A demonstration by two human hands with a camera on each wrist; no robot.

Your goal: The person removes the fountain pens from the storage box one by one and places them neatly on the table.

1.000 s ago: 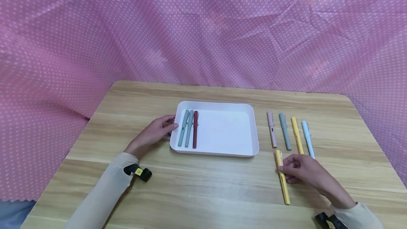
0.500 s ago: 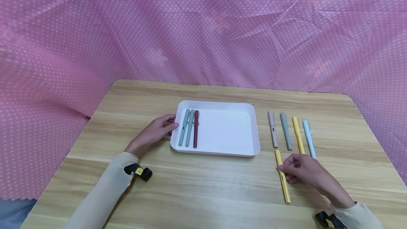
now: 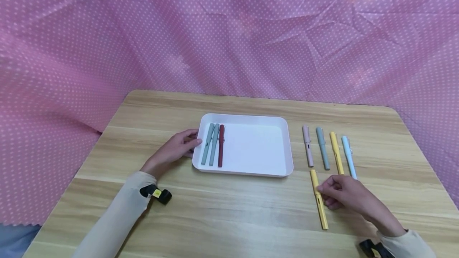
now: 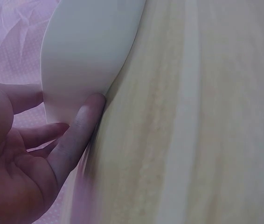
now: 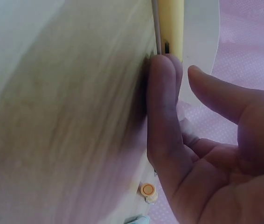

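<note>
In the head view my left hand (image 3: 174, 146) holds the left edge of a white tray (image 3: 258, 172), thumb on its rim. The left wrist view shows the fingers against the tray's outer wall (image 4: 90, 51). Two grey-green pens (image 3: 208, 144) and a dark red pen (image 3: 220, 146) lie side by side at the tray's left end. A yellow pen (image 3: 320, 204) lies on the table to the tray's right. Beside it is my right hand (image 3: 346, 194); in the right wrist view the thumb stands apart from the yellow pen (image 5: 173, 23), and the fingertips are at its side.
Behind the right hand a row of pens lies on the wooden table (image 3: 233, 218): a mauve pen (image 3: 307, 146), a blue-grey pen (image 3: 322, 148), another yellow pen (image 3: 336, 152) and a light blue pen (image 3: 348, 156). Pink dotted cloth (image 3: 229, 43) hangs behind the table.
My right hand has loosened from the yellow pen and shifted slightly right, with the thumb now off it. The pen lies almost where it was. The left hand and tray stay nearly still.
</note>
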